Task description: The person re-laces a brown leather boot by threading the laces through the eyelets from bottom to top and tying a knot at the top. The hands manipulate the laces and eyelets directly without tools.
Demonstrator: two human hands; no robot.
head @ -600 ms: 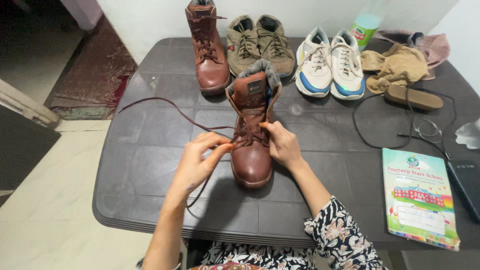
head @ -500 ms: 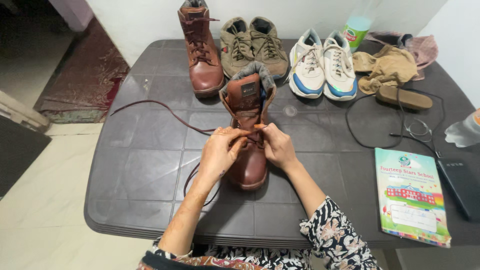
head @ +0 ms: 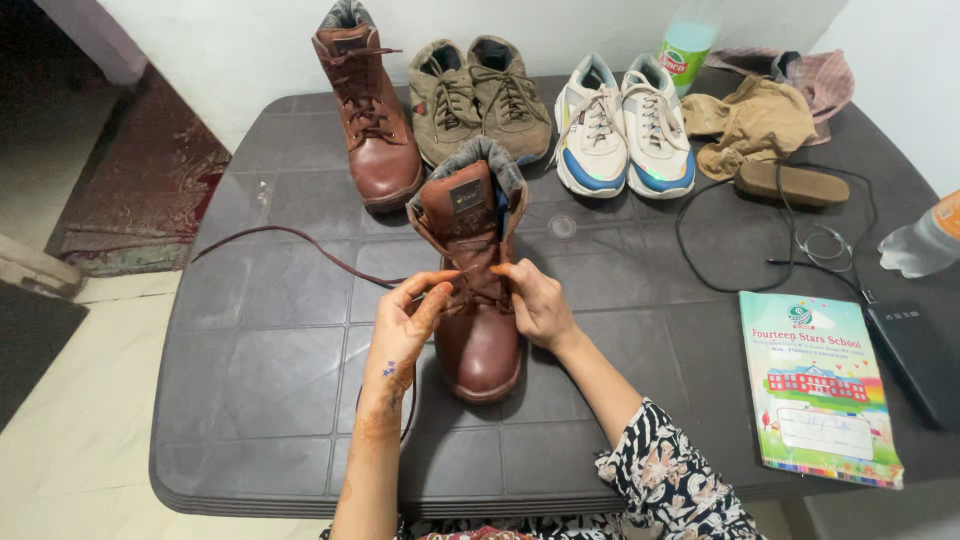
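Note:
A brown leather boot point(head: 470, 290) stands toe toward me on the dark table point(head: 270, 360). My left hand point(head: 405, 320) pinches its dark maroon lace point(head: 290, 240) at the boot's left eyelets; the lace trails away to the left across the table. My right hand point(head: 535, 300) grips the boot's right side at the eyelets, fingertips on the lacing. The boot's tongue stands up and its collar is open.
At the back stand a matching brown boot point(head: 370, 120), olive shoes point(head: 475, 95) and white sneakers point(head: 620, 125). To the right lie tan cloth point(head: 750, 120), a brush point(head: 790, 183), black cable point(head: 700, 250), a colourful booklet point(head: 815, 385), a black device point(head: 915, 355) and plastic bottles point(head: 925, 240).
My left hand moved in to the boot's lacing, then drew back slightly to the left with the lace pinched. The camera view shifted, so the boot sits a little further left.

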